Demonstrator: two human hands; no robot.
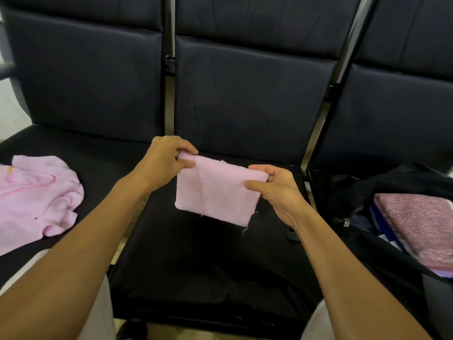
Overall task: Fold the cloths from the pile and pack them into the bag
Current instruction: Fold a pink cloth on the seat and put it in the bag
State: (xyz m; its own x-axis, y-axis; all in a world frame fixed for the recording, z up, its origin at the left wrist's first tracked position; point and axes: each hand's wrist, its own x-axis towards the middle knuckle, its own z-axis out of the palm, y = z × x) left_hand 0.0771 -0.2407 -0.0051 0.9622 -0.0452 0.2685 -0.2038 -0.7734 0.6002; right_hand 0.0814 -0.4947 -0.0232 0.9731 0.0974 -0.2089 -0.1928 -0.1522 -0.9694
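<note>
A small pink cloth (215, 192) hangs folded in the air above the middle seat. My left hand (166, 160) pinches its upper left corner and my right hand (274, 185) pinches its upper right corner. On the left seat lies a crumpled pile of pink cloths (36, 197). An open black bag (392, 187) rests on the right seat. Inside it lie folded cloths, a pink patterned one (419, 227) on top.
A row of black padded seats (208, 278) with tall backrests (245, 99) fills the view. Metal gaps separate the seats. A small dark object (293, 235) lies near the middle seat's right edge. My light trousers show at the bottom.
</note>
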